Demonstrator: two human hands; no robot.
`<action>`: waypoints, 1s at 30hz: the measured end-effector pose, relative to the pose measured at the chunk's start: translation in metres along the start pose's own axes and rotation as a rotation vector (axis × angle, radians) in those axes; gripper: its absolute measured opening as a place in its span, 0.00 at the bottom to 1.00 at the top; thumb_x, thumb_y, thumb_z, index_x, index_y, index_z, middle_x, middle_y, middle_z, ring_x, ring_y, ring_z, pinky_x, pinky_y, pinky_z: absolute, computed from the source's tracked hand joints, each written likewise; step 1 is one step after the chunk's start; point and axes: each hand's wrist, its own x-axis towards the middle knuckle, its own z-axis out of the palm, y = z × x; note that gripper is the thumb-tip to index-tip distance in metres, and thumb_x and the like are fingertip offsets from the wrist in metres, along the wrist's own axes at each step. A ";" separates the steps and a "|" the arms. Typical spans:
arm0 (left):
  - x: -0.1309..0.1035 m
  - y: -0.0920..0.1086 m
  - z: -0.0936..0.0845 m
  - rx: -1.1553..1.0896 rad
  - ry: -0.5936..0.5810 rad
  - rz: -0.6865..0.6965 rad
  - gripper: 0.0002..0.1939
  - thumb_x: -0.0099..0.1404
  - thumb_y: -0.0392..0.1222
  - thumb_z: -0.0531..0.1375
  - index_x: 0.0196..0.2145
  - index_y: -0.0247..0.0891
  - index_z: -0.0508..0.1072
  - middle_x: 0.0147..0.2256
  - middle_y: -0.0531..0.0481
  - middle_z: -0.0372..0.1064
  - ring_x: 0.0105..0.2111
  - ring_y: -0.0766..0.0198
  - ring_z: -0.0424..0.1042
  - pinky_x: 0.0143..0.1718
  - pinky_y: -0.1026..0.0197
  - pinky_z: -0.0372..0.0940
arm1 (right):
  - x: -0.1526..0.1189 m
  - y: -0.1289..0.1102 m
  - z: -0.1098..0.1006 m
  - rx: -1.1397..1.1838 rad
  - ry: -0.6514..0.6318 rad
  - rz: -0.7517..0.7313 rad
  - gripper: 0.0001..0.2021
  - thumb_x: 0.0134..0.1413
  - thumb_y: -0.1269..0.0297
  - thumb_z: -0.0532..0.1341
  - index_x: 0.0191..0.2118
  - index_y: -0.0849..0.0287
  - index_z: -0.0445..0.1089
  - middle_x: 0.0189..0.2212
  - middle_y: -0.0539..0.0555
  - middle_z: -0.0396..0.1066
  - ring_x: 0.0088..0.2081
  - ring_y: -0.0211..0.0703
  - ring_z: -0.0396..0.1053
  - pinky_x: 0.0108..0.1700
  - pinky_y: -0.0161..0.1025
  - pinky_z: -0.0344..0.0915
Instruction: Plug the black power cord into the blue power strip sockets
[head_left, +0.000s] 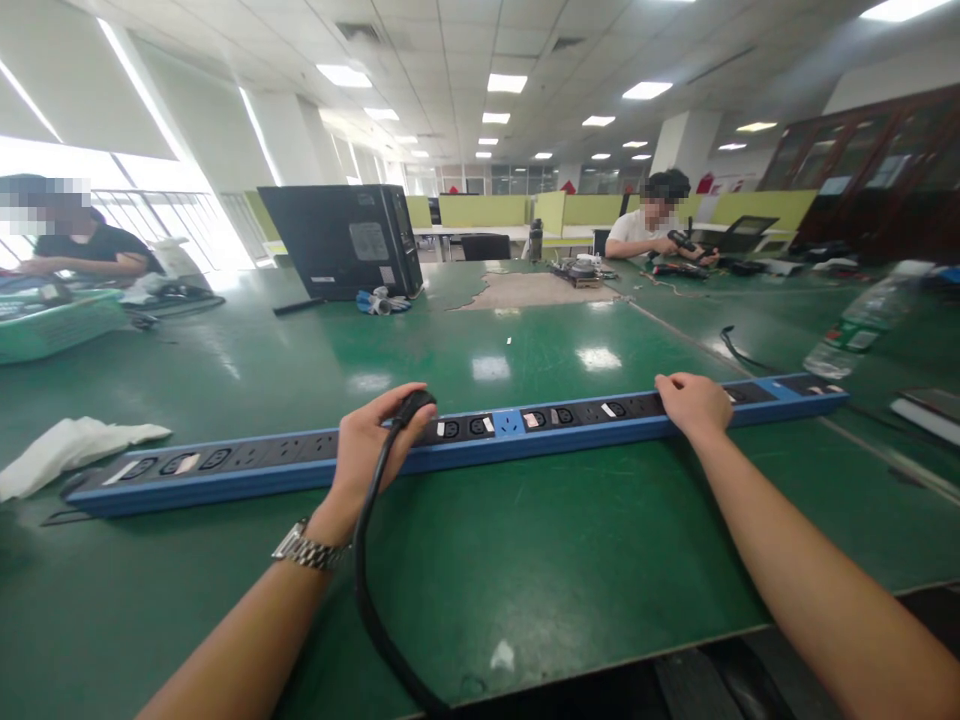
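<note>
A long blue and black power strip [510, 423] lies across the green table in front of me, with rows of sockets along its top. My left hand [375, 435] grips a black power plug [415, 404] just over the strip, left of its middle. From the plug a thick black cable [365, 570] hangs down toward the near table edge. My right hand [694, 402] is closed over the right part of the strip, its fingers wrapped on the edge. Small white labels stick to several sockets.
A black computer case [341, 242] stands at the back left beside blue and white gloves [384, 301]. White tissue [75, 450] lies by the strip's left end; a plastic bottle [862, 320] stands behind its right end. Two people [94, 245] [652, 225] sit across the table.
</note>
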 end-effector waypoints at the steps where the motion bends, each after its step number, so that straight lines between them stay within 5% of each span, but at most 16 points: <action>1: 0.001 0.010 0.008 -0.020 -0.025 0.025 0.21 0.59 0.54 0.61 0.45 0.41 0.77 0.41 0.50 0.79 0.41 0.57 0.77 0.48 0.59 0.69 | 0.000 0.000 0.000 0.004 0.005 -0.003 0.23 0.55 0.48 0.51 0.41 0.55 0.79 0.37 0.60 0.77 0.36 0.52 0.70 0.33 0.41 0.57; 6: 0.010 0.057 0.056 0.077 -0.199 0.061 0.16 0.59 0.50 0.62 0.43 0.42 0.78 0.39 0.48 0.79 0.40 0.56 0.77 0.44 0.58 0.70 | -0.001 0.001 -0.001 0.002 -0.012 -0.008 0.23 0.56 0.48 0.51 0.40 0.54 0.79 0.37 0.59 0.77 0.35 0.50 0.70 0.33 0.40 0.58; 12: 0.007 0.053 0.070 0.293 -0.293 0.154 0.17 0.61 0.51 0.62 0.47 0.46 0.77 0.40 0.46 0.79 0.40 0.53 0.77 0.43 0.56 0.69 | -0.001 0.000 0.000 0.015 -0.005 -0.001 0.23 0.56 0.47 0.51 0.41 0.53 0.79 0.37 0.59 0.77 0.36 0.51 0.70 0.34 0.40 0.58; 16: 0.004 0.049 0.073 0.215 -0.236 0.185 0.18 0.61 0.50 0.62 0.48 0.44 0.77 0.42 0.46 0.79 0.42 0.54 0.76 0.46 0.56 0.68 | -0.001 -0.001 -0.001 0.018 -0.006 0.006 0.23 0.55 0.47 0.51 0.41 0.54 0.79 0.37 0.60 0.77 0.36 0.51 0.70 0.35 0.41 0.58; 21: 0.009 0.082 0.103 -0.050 -0.170 0.131 0.18 0.60 0.51 0.63 0.47 0.44 0.77 0.40 0.49 0.79 0.40 0.59 0.77 0.44 0.60 0.69 | -0.003 -0.002 -0.003 0.041 0.014 0.009 0.24 0.55 0.47 0.51 0.40 0.55 0.79 0.36 0.61 0.77 0.36 0.51 0.70 0.34 0.40 0.57; 26: 0.014 0.123 0.143 0.081 -0.316 0.093 0.15 0.59 0.54 0.64 0.43 0.49 0.78 0.38 0.50 0.79 0.39 0.55 0.77 0.38 0.58 0.69 | -0.003 -0.001 -0.003 0.036 0.006 0.002 0.23 0.55 0.47 0.51 0.39 0.55 0.79 0.36 0.60 0.77 0.36 0.50 0.70 0.35 0.40 0.58; 30: 0.014 0.130 0.160 0.232 -0.347 0.105 0.14 0.60 0.55 0.61 0.41 0.50 0.78 0.37 0.48 0.78 0.39 0.54 0.76 0.36 0.57 0.68 | -0.002 -0.001 -0.002 0.039 0.013 0.002 0.24 0.55 0.47 0.51 0.40 0.55 0.79 0.36 0.60 0.77 0.36 0.50 0.70 0.35 0.40 0.58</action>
